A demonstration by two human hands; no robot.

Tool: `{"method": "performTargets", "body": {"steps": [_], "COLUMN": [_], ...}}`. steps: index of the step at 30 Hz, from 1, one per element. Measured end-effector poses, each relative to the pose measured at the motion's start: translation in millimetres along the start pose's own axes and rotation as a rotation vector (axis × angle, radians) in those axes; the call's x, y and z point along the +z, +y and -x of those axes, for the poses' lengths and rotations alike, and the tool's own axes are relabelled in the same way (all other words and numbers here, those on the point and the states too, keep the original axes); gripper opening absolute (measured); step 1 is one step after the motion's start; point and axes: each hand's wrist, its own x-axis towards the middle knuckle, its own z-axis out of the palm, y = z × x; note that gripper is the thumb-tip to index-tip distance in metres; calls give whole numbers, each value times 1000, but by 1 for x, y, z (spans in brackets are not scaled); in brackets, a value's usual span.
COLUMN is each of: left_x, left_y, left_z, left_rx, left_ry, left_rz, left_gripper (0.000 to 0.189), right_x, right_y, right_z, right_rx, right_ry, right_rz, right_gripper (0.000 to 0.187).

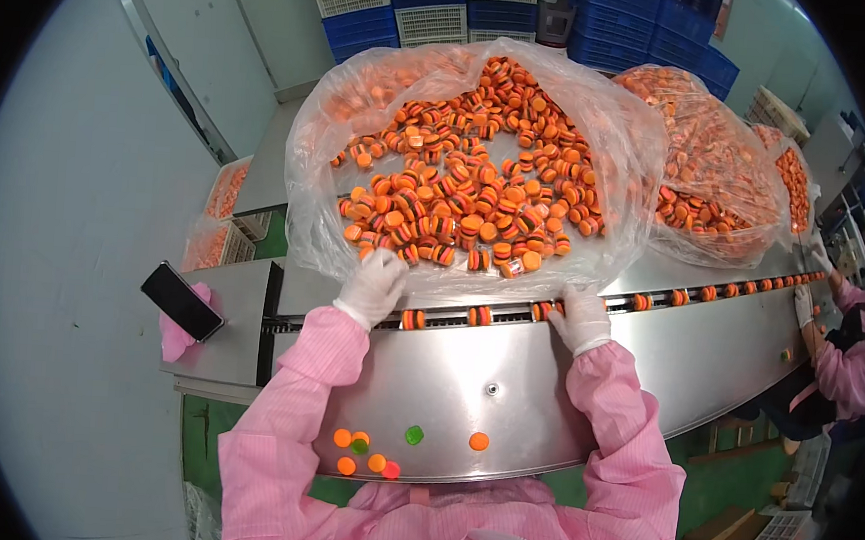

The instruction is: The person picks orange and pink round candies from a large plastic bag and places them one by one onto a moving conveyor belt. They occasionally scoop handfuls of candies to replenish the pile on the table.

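My left hand, in a white glove, is at the near edge of a large clear plastic bag full of layered burger-shaped candies. Its fingertips are over the candies at the rim; whether they grip one cannot be told. My gloved right hand reaches over the conveyor track, its fingers at a striped candy lying in the track. Between my hands more candies sit in the track, including one near my left hand. Loose orange, green and red discs lie on the steel table near me.
More filled bags stand to the right, where a co-worker's gloved hands are by the track. A phone rests on a pink cloth at the left. Blue and white crates are stacked behind the table.
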Motion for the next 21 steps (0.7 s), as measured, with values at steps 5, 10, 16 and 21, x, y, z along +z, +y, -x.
{"method": "performTargets", "body": {"steps": [5,10,16,21], "left_x": [23,34,-2,-20], "left_y": [-3,-7,23,20], "left_z": [-25,-22,24,44], "left_rx": [-139,-51,180,102], "left_ry": [18,24,-209,-331], "left_rz": [-80,-158,-80,-35], "left_gripper": [16,19,19,13], "right_x": [3,-8,-11,-28], "right_y": [46,63,110,111], "right_z": [-5,-11,-8,-1], "right_rx": [12,251,230,207], "right_ry": [-71,-117,-61,180], "right_rz": [-130,-263,-91,3], "right_gripper": [30,39,41,29]}}
